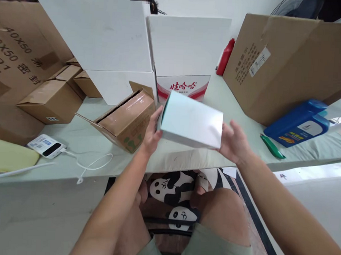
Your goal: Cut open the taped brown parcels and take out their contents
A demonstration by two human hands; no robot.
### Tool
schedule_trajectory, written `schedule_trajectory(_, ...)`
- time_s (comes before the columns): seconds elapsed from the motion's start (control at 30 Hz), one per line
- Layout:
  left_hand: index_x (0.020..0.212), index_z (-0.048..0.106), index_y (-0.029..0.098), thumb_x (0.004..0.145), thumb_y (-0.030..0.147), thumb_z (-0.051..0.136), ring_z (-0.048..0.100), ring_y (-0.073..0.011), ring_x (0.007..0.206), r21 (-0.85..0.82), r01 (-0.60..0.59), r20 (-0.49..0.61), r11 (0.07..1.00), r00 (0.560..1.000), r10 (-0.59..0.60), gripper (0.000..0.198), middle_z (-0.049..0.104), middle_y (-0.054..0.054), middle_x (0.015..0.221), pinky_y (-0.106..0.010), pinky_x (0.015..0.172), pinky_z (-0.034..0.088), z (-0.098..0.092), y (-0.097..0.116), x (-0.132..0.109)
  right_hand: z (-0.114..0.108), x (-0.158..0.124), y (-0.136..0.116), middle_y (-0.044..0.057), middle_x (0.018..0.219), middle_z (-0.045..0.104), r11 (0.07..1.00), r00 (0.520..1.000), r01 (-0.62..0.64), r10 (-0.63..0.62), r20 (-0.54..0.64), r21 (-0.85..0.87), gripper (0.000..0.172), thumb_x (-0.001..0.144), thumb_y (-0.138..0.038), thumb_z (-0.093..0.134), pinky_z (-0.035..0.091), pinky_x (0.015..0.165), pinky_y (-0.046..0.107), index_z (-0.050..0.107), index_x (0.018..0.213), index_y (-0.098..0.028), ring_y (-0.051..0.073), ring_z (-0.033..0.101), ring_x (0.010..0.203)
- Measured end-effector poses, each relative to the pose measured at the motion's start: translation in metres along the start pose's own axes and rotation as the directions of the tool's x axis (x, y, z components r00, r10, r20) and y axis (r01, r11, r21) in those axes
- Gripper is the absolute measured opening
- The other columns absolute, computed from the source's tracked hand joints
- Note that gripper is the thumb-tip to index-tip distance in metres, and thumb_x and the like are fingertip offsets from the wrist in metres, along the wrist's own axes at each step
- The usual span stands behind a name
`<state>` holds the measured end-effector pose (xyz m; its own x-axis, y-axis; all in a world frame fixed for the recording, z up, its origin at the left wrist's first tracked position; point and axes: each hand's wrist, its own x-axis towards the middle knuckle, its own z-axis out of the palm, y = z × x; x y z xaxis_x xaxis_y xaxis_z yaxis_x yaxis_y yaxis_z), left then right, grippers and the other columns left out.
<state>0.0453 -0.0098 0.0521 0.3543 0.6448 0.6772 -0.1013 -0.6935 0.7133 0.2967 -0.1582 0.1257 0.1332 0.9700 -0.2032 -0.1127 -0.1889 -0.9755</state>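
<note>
A pale blue-white box point(192, 121) is held up, tilted, above the table's front edge. My left hand point(152, 132) grips its left end, thumb at the near side and fingers round the far side. At its right end my right hand point(234, 142) touches the box with the palm side, its fingers apart and partly hidden behind the box. Just left of my left hand stands a brown cardboard box point(131, 118) with raised flaps and green print. Behind the pale box is a white carton point(182, 86) with red lettering.
Large white boxes point(118, 33) stand at the back. Small brown boxes point(56, 98) and a white device point(46, 145) with a cable are at left. To the right are a big carton point(290, 65), a blue bottle point(299, 124), a green cutter point(272, 147) and a red bottle point(225, 57).
</note>
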Motion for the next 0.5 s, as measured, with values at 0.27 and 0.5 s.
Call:
schedule_trajectory(0.27, 0.144, 0.058, 0.023, 0.093, 0.079, 0.047, 0.05, -0.0344, 0.148, -0.003, 0.226, 0.096, 0.974, 0.97, -0.225, 0.077, 0.055, -0.017, 0.156, -0.054, 0.124, 0.039, 0.013, -0.021, -0.063, -0.001, -0.024, 0.064, 0.02, 0.172, 0.007, 0.625, 0.995, 0.007, -0.078, -0.054, -0.78, 0.111, 0.068, -0.069, 0.076, 0.031, 0.119, 0.072, 0.023, 0.158, -0.031, 0.05, 0.017, 0.158)
schedule_trajectory(0.5, 0.141, 0.061, 0.023, 0.094, 0.074, 0.05, 0.054, -0.0328, 0.145, -0.061, 0.248, 0.108, 0.967, 0.965, -0.241, 0.071, 0.059, -0.016, 0.152, -0.052, 0.123, 0.041, -0.005, -0.033, -0.056, 0.002, -0.008, 0.045, 0.023, 0.159, 0.027, 0.378, 0.993, 0.115, -0.044, 0.107, -0.919, 0.097, 0.066, -0.05, 0.076, 0.045, 0.111, 0.063, 0.029, 0.147, -0.026, 0.049, 0.029, 0.15)
